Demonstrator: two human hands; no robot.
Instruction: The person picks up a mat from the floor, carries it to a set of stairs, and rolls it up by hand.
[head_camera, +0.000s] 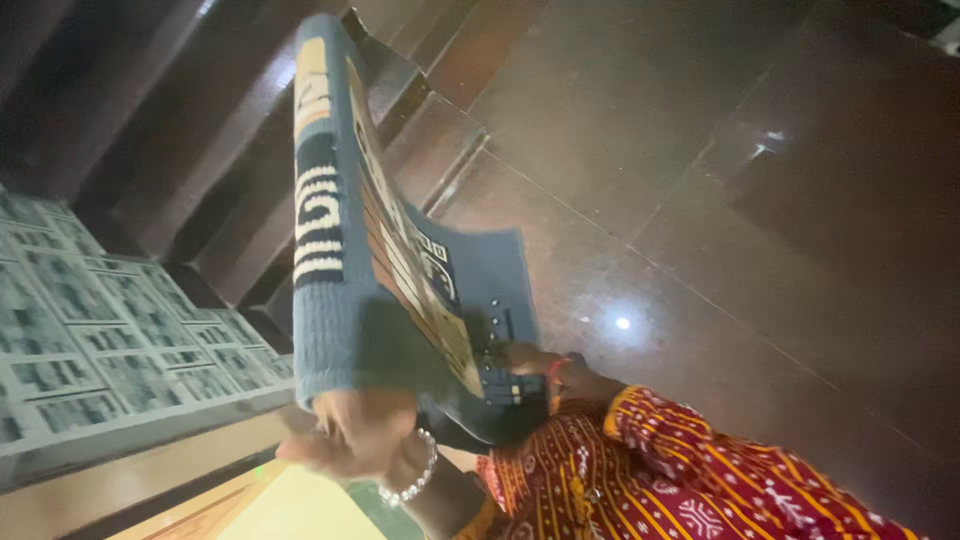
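Low in the frame, one hand (355, 430) with a bead bracelet (410, 487) grips the bottom edge of a blue knitted sweater (345, 250). It may be the left hand; the tilted view makes that hard to tell. Just right, the other hand (535, 365), in a red patterned sleeve (680, 480), pinches the sweater too. Dark shiny floor (760, 200) fills the upper right
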